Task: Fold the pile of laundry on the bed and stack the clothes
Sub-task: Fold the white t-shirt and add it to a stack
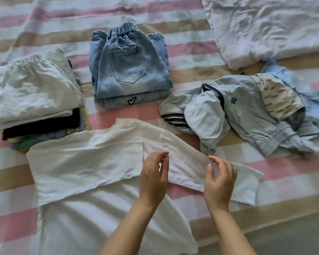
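Observation:
A white T-shirt (92, 172) lies spread on the striped bed, its left sleeve folded across the chest and its right sleeve stretched out to the right. My left hand (153, 179) hovers over the shirt's right shoulder area, fingers loosely bent and holding nothing. My right hand (219, 183) hovers over the right sleeve, fingers relaxed, thumb near the cloth. A folded stack (35, 100) with white shorts on top sits at the left. Folded denim shorts (129, 67) are stacked behind the shirt. An unfolded pile of pale blue clothes (247, 111) lies at the right.
A rumpled white duvet (265, 28) covers the far right corner of the bed. The pink, beige and white striped sheet (191, 50) runs under everything. The bed's near edge (265, 223) shows at the lower right, with grey floor beyond it.

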`<state>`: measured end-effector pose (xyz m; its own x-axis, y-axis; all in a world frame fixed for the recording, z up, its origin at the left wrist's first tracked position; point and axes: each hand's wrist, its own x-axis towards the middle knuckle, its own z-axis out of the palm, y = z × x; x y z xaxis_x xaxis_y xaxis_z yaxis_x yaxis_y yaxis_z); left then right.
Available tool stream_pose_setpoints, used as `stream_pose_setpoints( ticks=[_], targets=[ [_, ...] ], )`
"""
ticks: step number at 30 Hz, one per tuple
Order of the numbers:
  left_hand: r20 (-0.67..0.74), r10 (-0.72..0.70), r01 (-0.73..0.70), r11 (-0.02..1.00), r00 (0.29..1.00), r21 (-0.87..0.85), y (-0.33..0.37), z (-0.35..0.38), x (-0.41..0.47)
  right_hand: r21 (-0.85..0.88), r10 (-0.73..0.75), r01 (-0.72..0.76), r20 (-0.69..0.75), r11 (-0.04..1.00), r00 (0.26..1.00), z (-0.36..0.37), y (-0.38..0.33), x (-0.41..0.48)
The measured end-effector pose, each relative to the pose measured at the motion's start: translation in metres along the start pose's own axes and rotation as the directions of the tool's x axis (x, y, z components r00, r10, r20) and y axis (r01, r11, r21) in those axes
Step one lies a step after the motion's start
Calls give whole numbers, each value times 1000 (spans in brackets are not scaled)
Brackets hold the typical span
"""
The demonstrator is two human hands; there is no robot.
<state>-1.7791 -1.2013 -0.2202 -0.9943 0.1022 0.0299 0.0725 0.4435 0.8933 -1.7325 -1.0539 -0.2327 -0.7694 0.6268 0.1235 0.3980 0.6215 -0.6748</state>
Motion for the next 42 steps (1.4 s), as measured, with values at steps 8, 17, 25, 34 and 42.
stream_pose_setpoints(
  ticks=[8, 17, 25, 34, 42],
  targets=[
    [278, 33, -41, 999, 960, 24, 40, 113, -30, -135, 283, -293, -90, 946, 955, -66, 92, 17],
    [430, -80, 39, 994, 899, 104, 54, 169, -52, -264, 509, -495, -17, 828, 861, -78, 127, 9],
    [510, -314, 442, 884, 801, -149, 82, 158, -47, 242, 362, -380, 118, 893, 925, -96, 81, 2],
    [318, -336, 456, 755, 886, -472, 107, 48, -22, 546, 1, -193, 331, 815, 944, -96, -35, -17],
    [-41, -362, 294, 812, 931, -504, 75, -118, 10, 603, -117, -123, 343, 789, 932, -37, -110, -27]
  ],
)
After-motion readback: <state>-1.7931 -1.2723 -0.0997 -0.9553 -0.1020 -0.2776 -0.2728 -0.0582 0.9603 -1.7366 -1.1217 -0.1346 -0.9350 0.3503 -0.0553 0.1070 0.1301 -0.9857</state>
